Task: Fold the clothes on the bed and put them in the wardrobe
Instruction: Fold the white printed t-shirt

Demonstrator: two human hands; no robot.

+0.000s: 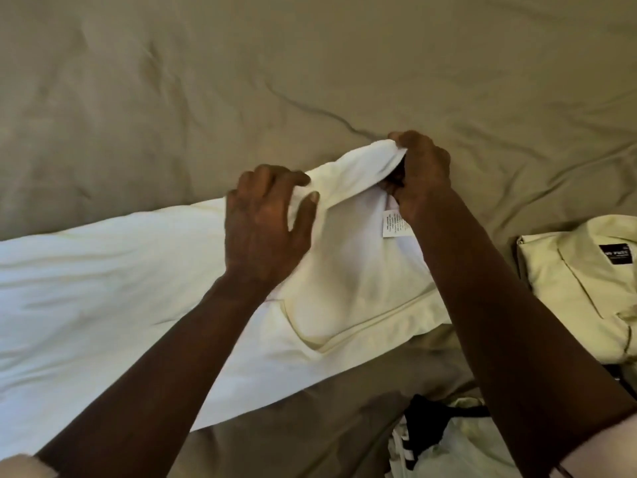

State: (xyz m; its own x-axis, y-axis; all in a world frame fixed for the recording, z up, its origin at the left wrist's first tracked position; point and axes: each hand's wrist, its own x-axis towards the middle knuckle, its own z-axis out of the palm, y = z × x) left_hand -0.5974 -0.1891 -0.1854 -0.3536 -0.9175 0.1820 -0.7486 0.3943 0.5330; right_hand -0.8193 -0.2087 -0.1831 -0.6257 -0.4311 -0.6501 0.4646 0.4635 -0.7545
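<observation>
On the bed [310, 63], my left hand [265, 222] and right hand [418, 177] pinched the white garment's [344, 270] hem; soft, limp cotton, I judged; best gripped at its edges.

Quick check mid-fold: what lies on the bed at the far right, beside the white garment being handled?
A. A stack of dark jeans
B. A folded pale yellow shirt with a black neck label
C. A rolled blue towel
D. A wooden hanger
B: a folded pale yellow shirt with a black neck label lies on the bed at the right, while both hands pinch the white garment.
</observation>
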